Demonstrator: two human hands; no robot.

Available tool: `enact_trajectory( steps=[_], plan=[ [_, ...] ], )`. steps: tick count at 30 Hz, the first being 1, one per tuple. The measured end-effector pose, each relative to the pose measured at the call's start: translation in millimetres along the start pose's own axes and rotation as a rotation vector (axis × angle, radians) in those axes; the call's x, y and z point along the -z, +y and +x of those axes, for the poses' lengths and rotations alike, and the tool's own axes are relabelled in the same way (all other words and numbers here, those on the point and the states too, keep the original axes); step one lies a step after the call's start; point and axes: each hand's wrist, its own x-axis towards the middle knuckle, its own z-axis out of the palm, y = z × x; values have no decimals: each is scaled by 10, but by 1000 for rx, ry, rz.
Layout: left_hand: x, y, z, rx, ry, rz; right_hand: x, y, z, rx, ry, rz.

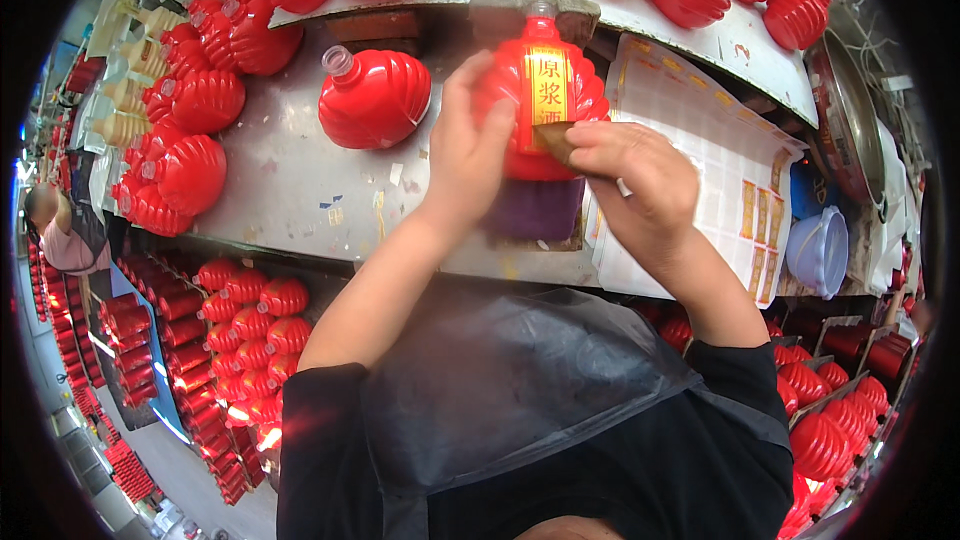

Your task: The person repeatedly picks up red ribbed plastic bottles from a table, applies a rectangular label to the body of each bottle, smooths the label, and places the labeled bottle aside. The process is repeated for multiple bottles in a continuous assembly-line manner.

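red bottle [535,105] gripped by left hand [468,155]; right hand [640,180] presses label [547,88]

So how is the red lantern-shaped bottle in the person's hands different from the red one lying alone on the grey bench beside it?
The held red ribbed lantern-shaped bottle carries a gold label on its front; the lone red ribbed bottle shows none. The held bottle rests on a purple block with its neck in a holder, steadied by the left hand and rubbed by the right hand; the lone bottle lies untouched on the grey bench. Both share the glossy red ribbed body and clear neck.
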Motion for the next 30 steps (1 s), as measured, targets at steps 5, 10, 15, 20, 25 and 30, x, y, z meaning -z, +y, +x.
enact_trajectory(
  steps=[5,10,15,20,25,30],
  plan=[
    [21,96,-24,114,-31,-258,-15,-84,119,52,-224,116],
    [17,88,-48,14,-49,-74,79,192,371,-368,-165,267],
    [-13,47,-34,36,-57,-64,-57,475,978,-146,-151,-43],
    [3,37,-30,27,-62,-44,47,516,1149,-468,-356,215],
    [-2,60,-32,44,-69,-78,9,567,1125,-149,-365,-53],
    [-1,107,-20,53,-59,-70,22,546,1144,-247,-299,100]
  ],
)
